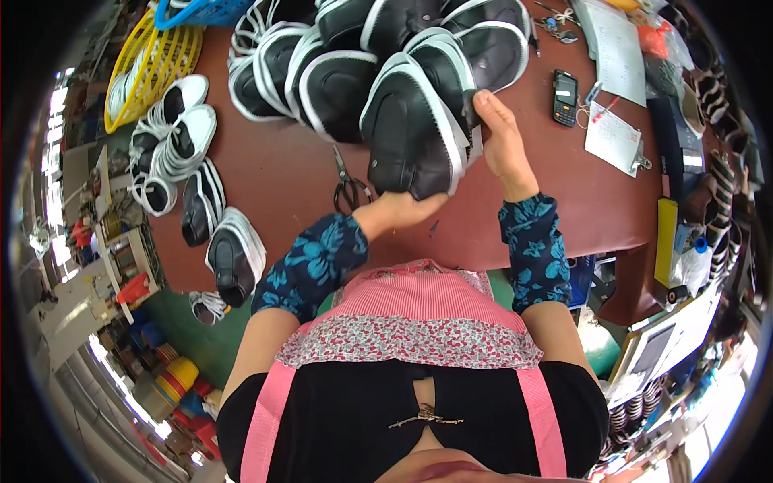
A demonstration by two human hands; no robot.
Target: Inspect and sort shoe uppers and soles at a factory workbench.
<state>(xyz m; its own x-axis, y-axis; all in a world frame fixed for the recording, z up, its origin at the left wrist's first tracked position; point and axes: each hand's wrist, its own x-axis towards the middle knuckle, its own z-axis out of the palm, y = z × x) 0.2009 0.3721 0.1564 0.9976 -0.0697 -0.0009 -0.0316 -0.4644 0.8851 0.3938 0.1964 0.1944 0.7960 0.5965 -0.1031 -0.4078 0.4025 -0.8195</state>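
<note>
Black-and-white, one shoe [409,133] sits between your left hand [401,212], gripping its near end, and right hand [506,145], gripping its right edge, near one pair of scissors [345,179].

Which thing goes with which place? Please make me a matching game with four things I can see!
Things
1. scissors
2. yellow basket
3. handheld device with keys
4. black-and-white shoe pointing toward the wearer

Places
A. next to the blue basket, at the upper left
B. in the left hand
C. on the red-brown table, just left of the left hand
D. near the papers, on the right side

Right pairs
1-C, 2-A, 3-D, 4-B
</note>
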